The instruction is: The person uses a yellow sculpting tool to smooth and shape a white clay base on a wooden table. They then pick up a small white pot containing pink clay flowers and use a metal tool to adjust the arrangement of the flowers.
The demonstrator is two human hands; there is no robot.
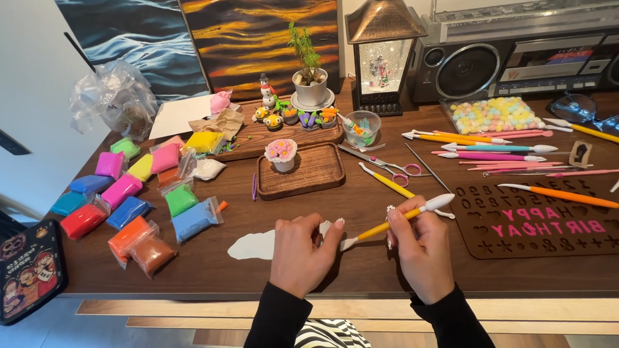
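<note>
While our right hand (422,249) pinches the yellow modelling tool (392,222), our left hand (300,253) closes on the thin white clay sheet (254,246). We judge a hard press could tear it

Your left hand (300,253) rests on a flat white piece of clay (254,245) on the brown table (365,199). Your right hand (419,249) holds a yellow tool (392,222) with white ends, and its tip sits by your left fingers. Bags of bright clay (135,194) lie to your left. A little clay cupcake (281,153) stands on a wooden tray (316,172). A brown letter mold (551,220) lies on your right.
</note>
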